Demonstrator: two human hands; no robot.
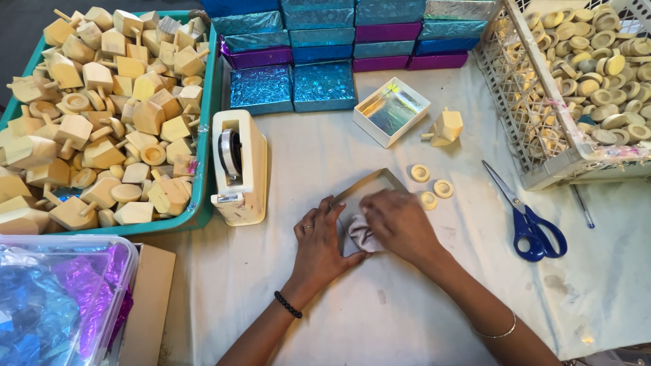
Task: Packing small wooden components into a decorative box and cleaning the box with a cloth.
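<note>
My left hand (319, 245) rests against the left side of a small open box (369, 184) on the white cloth, steadying it. My right hand (401, 225) presses crumpled shiny film (362, 237) down into that box. Three small wooden rings (431, 187) lie just right of the box. A wooden spinning top (444, 127) sits beyond them, beside a white box lid with iridescent lining (391, 110).
A white tape dispenser (238, 167) stands left of my hands. A teal bin (201, 196) holds several wooden tops. Blue-handled scissors (529, 220) and a pen lie right. A white basket (522, 115) holds wooden rings. Glittery boxes (324, 85) are stacked behind. A clear tub (64, 298) holds foil.
</note>
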